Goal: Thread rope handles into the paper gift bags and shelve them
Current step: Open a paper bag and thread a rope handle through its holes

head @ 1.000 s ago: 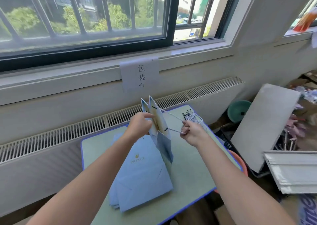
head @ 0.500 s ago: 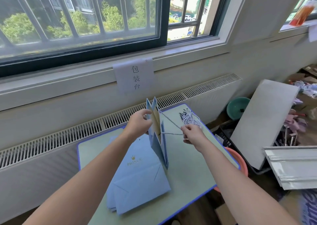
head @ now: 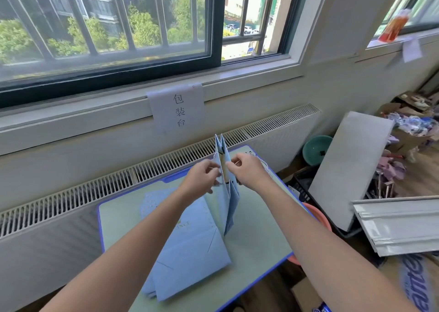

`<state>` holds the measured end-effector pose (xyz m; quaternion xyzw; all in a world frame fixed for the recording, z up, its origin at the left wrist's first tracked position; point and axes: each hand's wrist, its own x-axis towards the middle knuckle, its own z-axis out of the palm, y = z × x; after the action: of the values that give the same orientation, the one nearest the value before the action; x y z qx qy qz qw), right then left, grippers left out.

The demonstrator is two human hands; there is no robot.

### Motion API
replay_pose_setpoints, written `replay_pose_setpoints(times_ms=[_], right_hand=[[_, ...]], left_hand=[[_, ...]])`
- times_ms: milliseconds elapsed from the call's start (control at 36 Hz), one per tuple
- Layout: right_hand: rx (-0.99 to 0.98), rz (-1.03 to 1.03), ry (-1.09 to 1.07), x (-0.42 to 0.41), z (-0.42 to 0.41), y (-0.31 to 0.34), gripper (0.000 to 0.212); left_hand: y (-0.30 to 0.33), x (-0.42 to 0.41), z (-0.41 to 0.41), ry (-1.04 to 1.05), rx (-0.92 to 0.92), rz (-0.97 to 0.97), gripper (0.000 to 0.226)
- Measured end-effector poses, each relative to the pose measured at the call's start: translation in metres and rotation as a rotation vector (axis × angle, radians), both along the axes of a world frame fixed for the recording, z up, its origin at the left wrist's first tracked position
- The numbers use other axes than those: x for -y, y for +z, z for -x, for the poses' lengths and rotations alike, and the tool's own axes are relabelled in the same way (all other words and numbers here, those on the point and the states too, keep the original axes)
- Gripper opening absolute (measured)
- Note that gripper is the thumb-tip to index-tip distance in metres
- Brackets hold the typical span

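Note:
A light blue paper gift bag (head: 228,193) stands folded and edge-on above the small table (head: 259,235). My left hand (head: 202,177) pinches its left side near the top. My right hand (head: 247,172) pinches the right side, with a thin white rope (head: 263,166) trailing past its knuckles. Both hands sit close together on either side of the bag's mouth. Under my left forearm, a stack of flat blue bags (head: 190,247) lies on the table. A bundle of loose ropes behind my right hand is mostly hidden.
A radiator grille (head: 95,193) and a paper sign (head: 177,109) line the wall behind the table. To the right stand a grey board (head: 346,169), a green basin (head: 314,149), a dark crate (head: 304,190), an orange tub (head: 317,216) and floor clutter.
My right hand moved left from an arm's-stretch pull of the rope to the bag's mouth, so the rope no longer spans open air. The bag stands more closed.

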<state>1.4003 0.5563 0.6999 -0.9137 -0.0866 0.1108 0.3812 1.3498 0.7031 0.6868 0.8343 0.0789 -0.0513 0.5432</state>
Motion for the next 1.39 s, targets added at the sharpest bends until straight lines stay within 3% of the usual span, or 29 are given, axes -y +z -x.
replay_pose_setpoints(times_ms=[167, 333, 472, 611, 833, 944, 1028, 1167, 1278, 1389], right_hand=[[0.080, 0.057, -0.079, 0.007, 0.000, -0.002, 0.024], [0.103, 0.093, -0.080, 0.021, -0.004, -0.006, 0.024], [0.083, 0.083, -0.095, 0.026, -0.004, -0.008, 0.025], [0.097, 0.063, -0.083, 0.028, -0.003, -0.004, 0.031], [0.105, 0.070, -0.040, 0.039, -0.009, 0.010, 0.031], [0.138, 0.097, -0.033, 0.052, -0.016, 0.013, 0.025], [0.144, 0.096, -0.020, 0.063, -0.021, 0.017, 0.021], [0.120, 0.126, 0.034, 0.080, -0.030, 0.019, 0.021], [0.180, 0.176, -0.029, 0.089, -0.039, 0.011, 0.031], [0.215, 0.245, -0.041, 0.105, -0.050, -0.014, 0.025]], left_hand=[[-0.019, -0.006, 0.007, -0.192, 0.073, -0.126, 0.007], [-0.043, -0.014, 0.009, -0.422, 0.025, -0.756, 0.017], [-0.050, -0.011, 0.008, -0.467, 0.033, -0.885, 0.023], [-0.041, -0.005, 0.001, -0.395, 0.088, -0.720, 0.020], [-0.018, 0.012, -0.018, 0.005, 0.308, -0.333, 0.027], [-0.010, 0.009, -0.036, 0.162, 0.360, -0.255, 0.059], [-0.008, 0.008, -0.047, 0.144, 0.268, -0.103, 0.079], [-0.005, 0.018, -0.048, -0.008, 0.109, 0.235, 0.018], [-0.029, 0.026, -0.046, 0.161, 0.053, 0.284, 0.010], [-0.050, 0.032, -0.041, 0.286, -0.048, 0.426, 0.010]])
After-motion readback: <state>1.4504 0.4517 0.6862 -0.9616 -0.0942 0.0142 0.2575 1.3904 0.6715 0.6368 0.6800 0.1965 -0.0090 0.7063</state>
